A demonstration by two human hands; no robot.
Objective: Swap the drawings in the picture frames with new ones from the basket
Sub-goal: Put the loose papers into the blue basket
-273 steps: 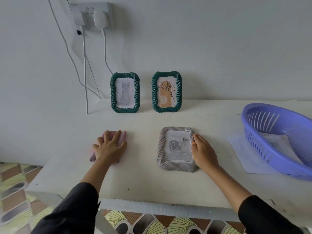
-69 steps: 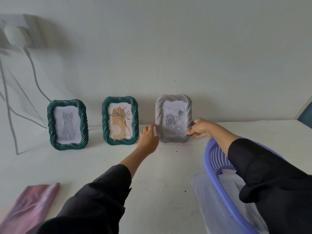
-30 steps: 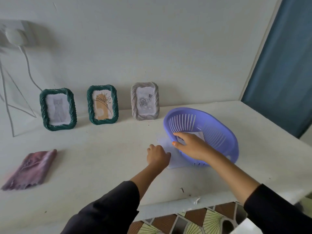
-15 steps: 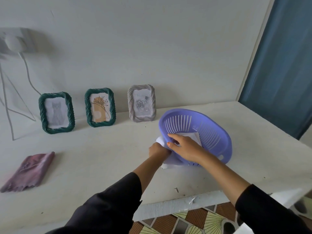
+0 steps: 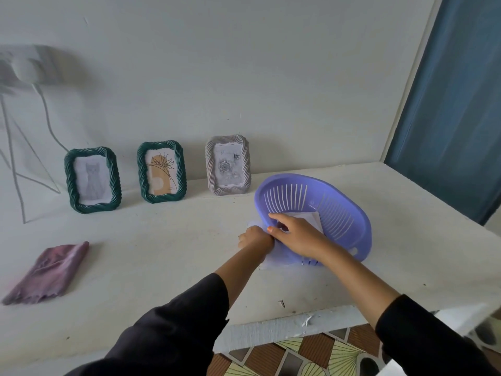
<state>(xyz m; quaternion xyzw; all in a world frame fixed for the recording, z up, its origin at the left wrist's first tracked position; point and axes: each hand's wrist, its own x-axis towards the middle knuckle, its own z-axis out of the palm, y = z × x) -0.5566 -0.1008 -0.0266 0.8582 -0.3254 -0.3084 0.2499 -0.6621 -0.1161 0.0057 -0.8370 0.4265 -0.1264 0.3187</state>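
Beside L hand (image 5: 253,237), R hand (image 5: 296,236) grips tilted basket (image 5: 342,220) rim; L grip unclear.

White bench (image 5: 162,253) against the wall, front edge chipped. Along the back, upright and leaning on the wall, left to right: green frame with cat drawing (image 5: 92,180), green frame with flower drawing (image 5: 161,171), and apart from those, grey frame with rose drawing (image 5: 228,165). Purple basket (image 5: 362,223) at right, near the grey frame, tilted and not flat. White paper sheet (image 5: 271,263) lies partly under the basket. Pink cloth (image 5: 48,272) folded at front left, well apart. Small scraps (image 5: 282,302) near the front edge.
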